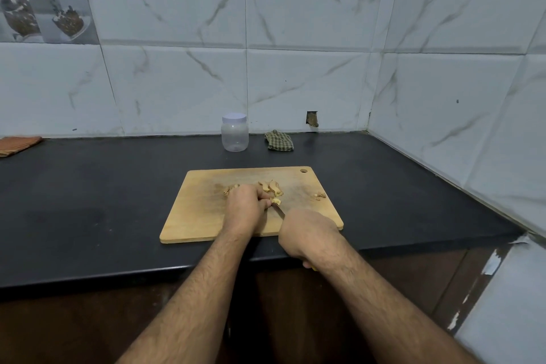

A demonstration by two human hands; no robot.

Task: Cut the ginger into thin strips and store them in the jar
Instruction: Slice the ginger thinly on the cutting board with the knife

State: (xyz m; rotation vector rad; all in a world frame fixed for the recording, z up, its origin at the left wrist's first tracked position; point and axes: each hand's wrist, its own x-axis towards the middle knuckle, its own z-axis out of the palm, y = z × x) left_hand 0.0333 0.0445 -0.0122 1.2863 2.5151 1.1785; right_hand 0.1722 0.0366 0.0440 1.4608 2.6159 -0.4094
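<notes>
Mid-cut, centre of frame: my left hand [243, 204] curls its fingers over a small ginger piece [276, 201] and pins it to the cutting board [195, 216]. My right hand [308, 235] is wrapped around the handle of the knife [279, 211], a bit of yellow handle poking out below the wrist, blade angled up-left with its tip touching the ginger. More ginger chunks [270, 186] sit just above the left hand, a few scraps [320, 194] lie toward the right of the board, and some more bits peek out at the hand's upper left. The jar [235, 133] stands above the board near the wall, white lid on and looking empty, so I judge storing hasn't started. A checked cloth [279, 141] lies just right of the jar, an orange cloth [17, 145] at the left edge. Risks as I see them: the piece is tiny and the fingertips sit right beside the blade, so a slip could nick a finger; a rounded chunk could roll and give thick uneven strips; pieces could scatter off onto the dark counter [88, 201].
</notes>
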